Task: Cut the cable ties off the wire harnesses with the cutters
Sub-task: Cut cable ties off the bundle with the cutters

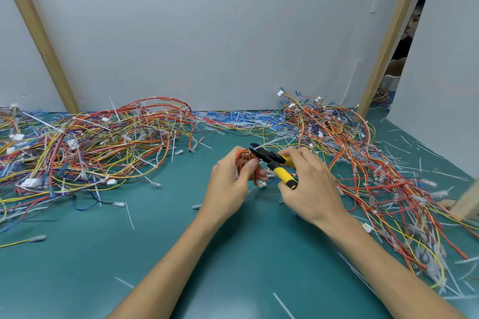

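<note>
Green mat (77,267) fills the near part of my view, with a white tie offcut (283,305) lying at 6 o'clock. Just past centre, my left hand (230,184) has its fingers curled round a small looped harness (242,155) of red and yellow wires, thumb pressed on top. My right hand (311,189) grips the yellow handles of the cutters (274,160). Their black head points toward 10 o'clock and meets the harness at the left thumb. I cannot tell whether the blades are parted. One pile (90,142) of harnesses spreads at 9 to 10 o'clock, another heap (363,163) runs from 1 to 4 o'clock. At 12 o'clock, loose ties (238,118) lie along the grey wall (207,33).
</note>
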`<state>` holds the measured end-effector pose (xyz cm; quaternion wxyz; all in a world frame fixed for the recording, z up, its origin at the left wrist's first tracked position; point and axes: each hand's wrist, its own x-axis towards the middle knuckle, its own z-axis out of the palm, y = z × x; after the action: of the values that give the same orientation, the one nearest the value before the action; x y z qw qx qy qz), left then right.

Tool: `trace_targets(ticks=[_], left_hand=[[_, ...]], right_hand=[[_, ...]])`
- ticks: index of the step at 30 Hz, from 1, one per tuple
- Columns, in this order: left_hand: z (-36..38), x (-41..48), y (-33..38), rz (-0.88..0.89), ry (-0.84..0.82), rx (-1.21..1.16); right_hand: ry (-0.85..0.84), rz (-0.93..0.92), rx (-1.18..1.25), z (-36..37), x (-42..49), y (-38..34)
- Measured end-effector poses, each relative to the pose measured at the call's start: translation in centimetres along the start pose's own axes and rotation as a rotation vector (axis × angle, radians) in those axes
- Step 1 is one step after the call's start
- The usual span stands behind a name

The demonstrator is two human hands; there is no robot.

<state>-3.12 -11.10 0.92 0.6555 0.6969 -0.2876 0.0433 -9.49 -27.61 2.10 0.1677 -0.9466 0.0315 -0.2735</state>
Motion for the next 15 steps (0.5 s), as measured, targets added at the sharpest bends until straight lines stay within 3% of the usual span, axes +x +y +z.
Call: trace_targets(ticks=[15], left_hand=[[0.03, 0.00, -0.47, 0.030, -0.066, -0.020]], right_hand=[[-0.020, -0.068, -0.079, -0.49, -0.06, 0.14]])
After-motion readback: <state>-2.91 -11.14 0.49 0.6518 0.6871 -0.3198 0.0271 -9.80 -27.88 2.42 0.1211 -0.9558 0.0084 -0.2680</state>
